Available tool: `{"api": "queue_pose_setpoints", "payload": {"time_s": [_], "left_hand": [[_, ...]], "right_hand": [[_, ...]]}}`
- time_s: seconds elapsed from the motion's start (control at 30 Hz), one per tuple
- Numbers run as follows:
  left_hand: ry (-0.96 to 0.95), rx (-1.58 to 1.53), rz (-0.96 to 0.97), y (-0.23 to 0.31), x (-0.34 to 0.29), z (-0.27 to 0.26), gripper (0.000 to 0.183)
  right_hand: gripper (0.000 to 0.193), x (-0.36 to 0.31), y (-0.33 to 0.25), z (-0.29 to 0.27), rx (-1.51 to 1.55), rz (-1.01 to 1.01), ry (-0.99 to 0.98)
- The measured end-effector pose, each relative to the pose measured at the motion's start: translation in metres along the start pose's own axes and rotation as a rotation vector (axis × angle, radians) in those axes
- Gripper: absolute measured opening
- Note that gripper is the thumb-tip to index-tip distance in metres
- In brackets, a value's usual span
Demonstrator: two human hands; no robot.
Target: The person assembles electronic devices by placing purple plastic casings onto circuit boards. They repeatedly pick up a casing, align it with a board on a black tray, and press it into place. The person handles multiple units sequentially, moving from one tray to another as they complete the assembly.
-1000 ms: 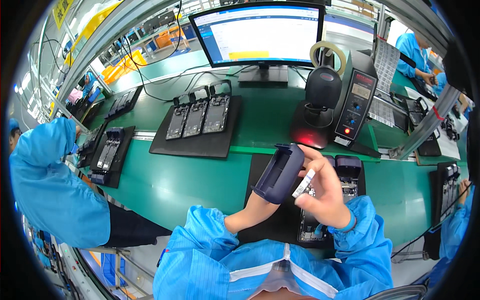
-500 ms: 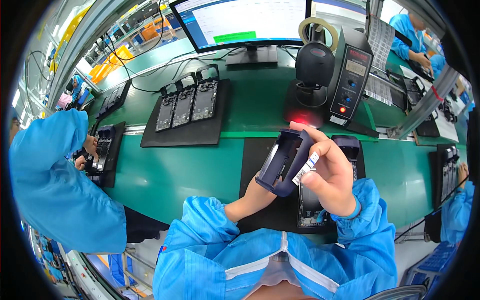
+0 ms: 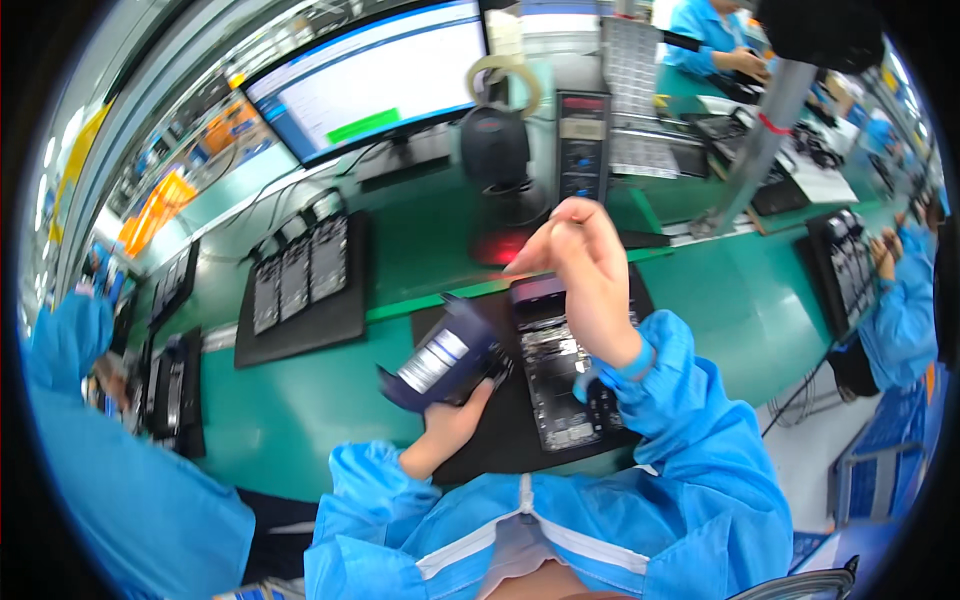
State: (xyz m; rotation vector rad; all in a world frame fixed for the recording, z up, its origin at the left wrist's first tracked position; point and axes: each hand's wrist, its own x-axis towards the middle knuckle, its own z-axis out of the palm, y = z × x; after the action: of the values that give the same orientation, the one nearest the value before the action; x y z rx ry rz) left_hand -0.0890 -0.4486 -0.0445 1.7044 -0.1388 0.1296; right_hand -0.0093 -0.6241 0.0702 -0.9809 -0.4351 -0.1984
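A dark blue plastic housing is held in my left hand, tilted, its outer face turned up. It bears a white printed label. My right hand is raised above the mat with its fingers drawn together in a pinch. Whether anything sits between those fingertips cannot be made out. Below it an open handheld device with a bare circuit board lies on the black mat, partly hidden by my right sleeve.
Behind the mat stand a barcode scanner on its base, a tape roll, a black control box and a monitor. Several open devices lie on another mat to the left. Co-workers sit on the left and right.
The housing has moved left and down in my left hand and turned to show its labelled face. My right hand has come away from it; the small white sticker it held no longer shows there.
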Motion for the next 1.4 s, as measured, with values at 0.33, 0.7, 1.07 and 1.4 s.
{"api": "queue_pose_setpoints", "payload": {"time_s": [0.33, 0.7, 1.07, 1.4], "left_hand": [[-0.039, -0.141, -0.209, 0.008, -0.044, -0.019, 0.085], [-0.274, 0.138, -0.035, 0.034, -0.017, 0.036, 0.08], [-0.417, -0.514, -0.78, 0.03, 0.027, 0.057, 0.045], [-0.115, -0.912, -0.446, 0.053, 0.049, 0.014, 0.032]], "right_hand": [[0.032, 0.055, 0.018, -0.181, -0.41, -0.251, 0.913], [0.029, 0.065, 0.015, -0.185, -0.615, -0.165, 0.778], [0.03, 0.046, 0.031, -0.096, -0.362, -0.2, 0.395], [0.022, 0.06, 0.05, -0.079, -0.395, 0.334, 0.094]]}}
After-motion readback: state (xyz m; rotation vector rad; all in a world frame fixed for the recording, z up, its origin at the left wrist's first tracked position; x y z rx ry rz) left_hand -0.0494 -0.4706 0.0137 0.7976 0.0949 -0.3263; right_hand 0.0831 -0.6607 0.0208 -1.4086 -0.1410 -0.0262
